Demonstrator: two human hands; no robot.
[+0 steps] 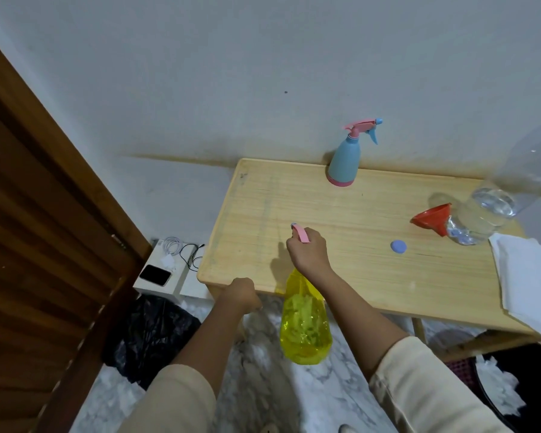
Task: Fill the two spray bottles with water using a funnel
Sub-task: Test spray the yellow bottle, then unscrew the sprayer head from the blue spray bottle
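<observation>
My right hand grips the pink spray head of a transparent yellow spray bottle, which hangs in the air over the wooden table's front edge. My left hand is a loose fist at the table's front left corner and holds nothing that I can see. A blue spray bottle with a pink base and trigger stands upright at the back of the table. A red funnel lies on its side at the right, against a large clear water bottle that also lies on its side.
A small blue cap lies on the table near the funnel. A white cloth hangs over the right edge. A wooden door is at the left. A phone and cables on white boxes, and black bags, sit on the floor.
</observation>
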